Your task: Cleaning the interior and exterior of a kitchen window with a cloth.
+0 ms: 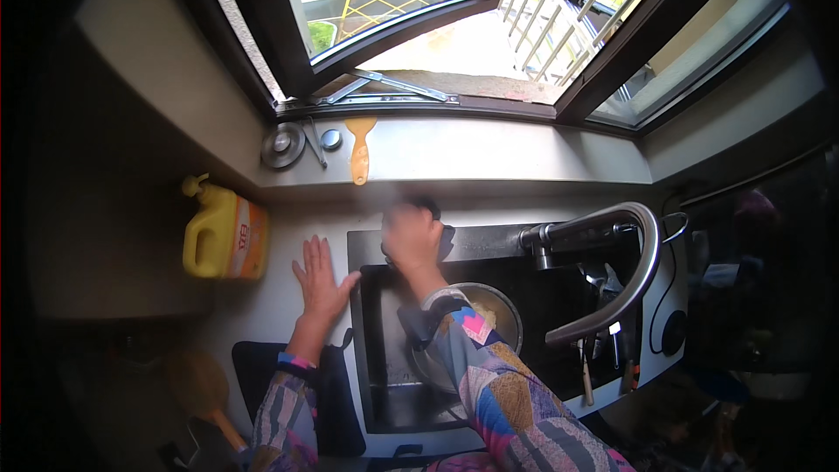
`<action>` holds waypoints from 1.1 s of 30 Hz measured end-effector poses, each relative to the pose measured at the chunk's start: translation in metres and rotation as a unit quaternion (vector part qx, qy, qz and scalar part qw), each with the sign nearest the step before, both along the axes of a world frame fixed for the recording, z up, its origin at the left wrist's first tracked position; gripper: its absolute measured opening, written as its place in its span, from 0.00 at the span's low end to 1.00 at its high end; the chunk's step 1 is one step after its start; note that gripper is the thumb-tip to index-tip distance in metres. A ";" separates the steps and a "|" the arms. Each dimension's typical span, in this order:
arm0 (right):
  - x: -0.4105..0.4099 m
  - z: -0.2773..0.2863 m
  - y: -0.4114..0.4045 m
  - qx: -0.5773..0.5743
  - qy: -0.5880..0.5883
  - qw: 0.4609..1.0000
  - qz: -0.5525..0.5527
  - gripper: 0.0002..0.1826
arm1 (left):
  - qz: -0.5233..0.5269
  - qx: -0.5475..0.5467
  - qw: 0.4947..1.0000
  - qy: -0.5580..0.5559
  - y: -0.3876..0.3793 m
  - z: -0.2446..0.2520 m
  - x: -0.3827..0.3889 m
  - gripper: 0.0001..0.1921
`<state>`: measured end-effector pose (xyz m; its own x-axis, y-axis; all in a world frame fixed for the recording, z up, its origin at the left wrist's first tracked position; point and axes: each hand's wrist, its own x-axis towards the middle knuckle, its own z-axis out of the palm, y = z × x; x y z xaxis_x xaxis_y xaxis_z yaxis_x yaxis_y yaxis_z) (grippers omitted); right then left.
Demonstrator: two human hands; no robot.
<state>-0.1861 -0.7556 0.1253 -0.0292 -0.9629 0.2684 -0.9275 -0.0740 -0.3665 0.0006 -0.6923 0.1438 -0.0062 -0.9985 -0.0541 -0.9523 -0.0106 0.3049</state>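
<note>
My right hand (411, 236) is closed around a dark cloth (447, 242) at the back left rim of the black sink (387, 423); motion blurs it. My left hand (321, 278) lies flat with fingers spread on the white countertop (282, 314), left of the sink. Below my right forearm, a round metal bowl (514, 328) with pale contents stands in the sink, partly hidden by the sleeve. A curved metal faucet (649, 262) arches over the sink's right part.
A yellow jug with a pump (213, 233) stands at the left. An orange scraper (360, 151) and a round metal lid (283, 144) lie on the windowsill (491, 157) below an open window. A black board (341, 393) lies front left. Utensils (586, 373) rest at the sink's right.
</note>
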 end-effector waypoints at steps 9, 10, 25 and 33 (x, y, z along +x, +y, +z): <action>-0.035 0.068 0.001 -0.150 -0.255 0.950 -0.097 0.09 | -0.002 0.065 0.995 -0.078 0.007 -0.002 0.005 0.48; -0.037 0.091 -0.008 -0.191 -0.243 0.946 -0.096 0.09 | -0.003 0.063 0.995 -0.073 0.006 0.000 0.002 0.48; -0.127 0.093 -0.094 -0.053 0.158 0.968 -0.188 0.22 | -0.010 0.050 0.996 -0.072 -0.003 -0.001 -0.004 0.49; -0.175 0.118 -0.099 0.104 0.074 0.909 -0.397 0.28 | -0.002 0.083 0.995 -0.051 -0.007 0.011 -0.004 0.49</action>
<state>-0.3608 -0.8544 0.2431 -0.7156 -0.6841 0.1410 -0.6984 0.6967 -0.1641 -0.0031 -0.6998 0.1552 0.0032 -0.9757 -0.2192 -0.9784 -0.0484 0.2009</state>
